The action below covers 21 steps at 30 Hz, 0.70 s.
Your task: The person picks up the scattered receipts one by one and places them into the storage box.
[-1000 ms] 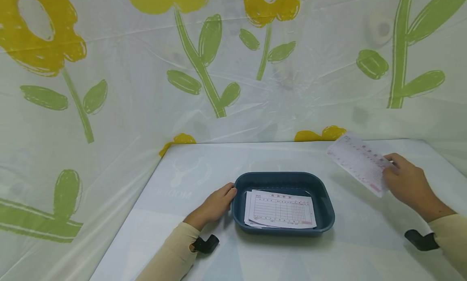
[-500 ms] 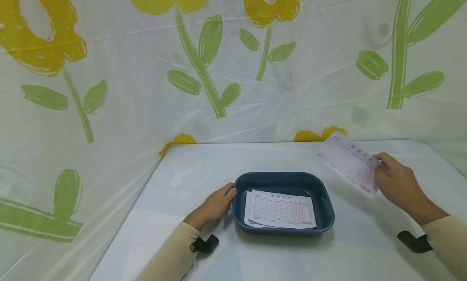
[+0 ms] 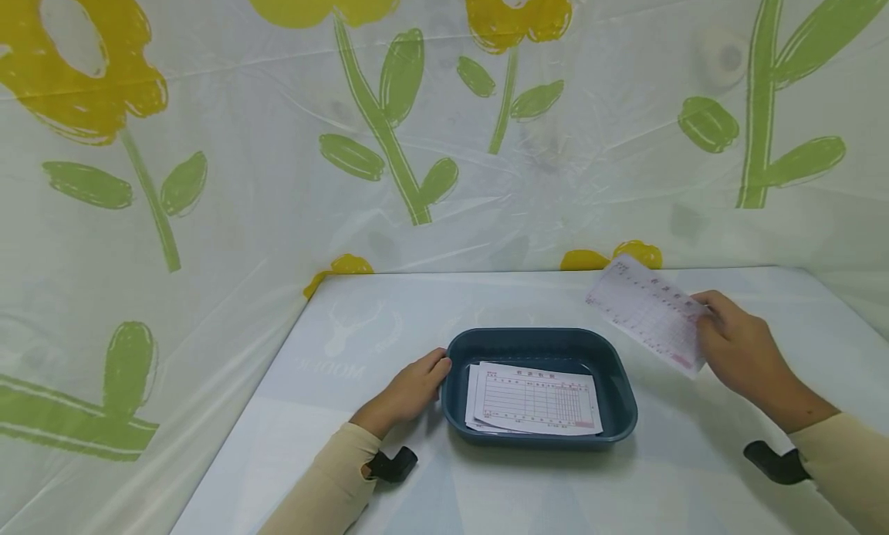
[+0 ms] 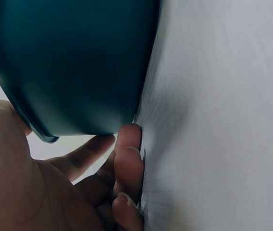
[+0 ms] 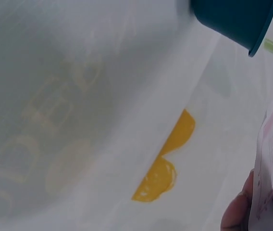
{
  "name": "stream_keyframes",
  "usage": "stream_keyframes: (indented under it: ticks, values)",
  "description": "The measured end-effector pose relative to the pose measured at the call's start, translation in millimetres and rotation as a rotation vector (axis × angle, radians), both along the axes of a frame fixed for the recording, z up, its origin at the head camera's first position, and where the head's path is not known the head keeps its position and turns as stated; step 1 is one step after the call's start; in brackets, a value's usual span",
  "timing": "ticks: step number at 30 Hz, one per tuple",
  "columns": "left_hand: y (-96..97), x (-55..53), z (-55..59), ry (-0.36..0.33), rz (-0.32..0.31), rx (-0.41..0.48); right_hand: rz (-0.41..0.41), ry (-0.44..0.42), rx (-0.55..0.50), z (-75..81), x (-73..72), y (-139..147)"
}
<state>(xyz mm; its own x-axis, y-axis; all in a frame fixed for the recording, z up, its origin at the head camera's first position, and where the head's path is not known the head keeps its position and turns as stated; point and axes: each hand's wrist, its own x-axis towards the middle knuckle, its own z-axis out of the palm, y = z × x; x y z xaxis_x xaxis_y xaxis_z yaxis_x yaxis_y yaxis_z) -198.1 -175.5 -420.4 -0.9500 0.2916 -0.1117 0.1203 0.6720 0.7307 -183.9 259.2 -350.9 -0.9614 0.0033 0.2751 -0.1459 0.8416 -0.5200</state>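
A dark teal plastic tray (image 3: 538, 441) stands on the table, holding several white receipt forms (image 3: 535, 402) printed in red. At its left end, my left hand (image 3: 406, 388) grips the tray, thumb at the rim and fingers low against the outer wall. The left wrist view shows the tray wall (image 4: 74, 72) close to the curled fingers (image 4: 129, 168). To the right, my right hand (image 3: 743, 346) pinches another receipt form (image 3: 653, 315) by its right end and holds it above the table, apart from the tray. The right wrist view catches part of this form and the fingertips (image 5: 236, 211).
The white table (image 3: 333, 442) carries faint printed pictures and letters. Behind and to the left hangs a pale curtain (image 3: 257, 118) with yellow flowers and green stems. A black band piece (image 3: 392, 465) sits at each wrist.
My right hand has moved left with the receipt form, bringing it nearer the tray. The left hand, the tray and the forms in it have stayed put.
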Motion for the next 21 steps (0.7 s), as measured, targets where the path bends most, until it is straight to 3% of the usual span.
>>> stream_keyframes:
  ticks: [10,21]
  values:
    - [0.3,0.2,-0.2,-0.001,0.004,-0.002,0.043,0.074,0.000,-0.5,0.8,-15]
    - [0.6,0.9,0.5,-0.006,0.005,-0.001,0.062,0.096,-0.002,-0.1,-0.7,-30]
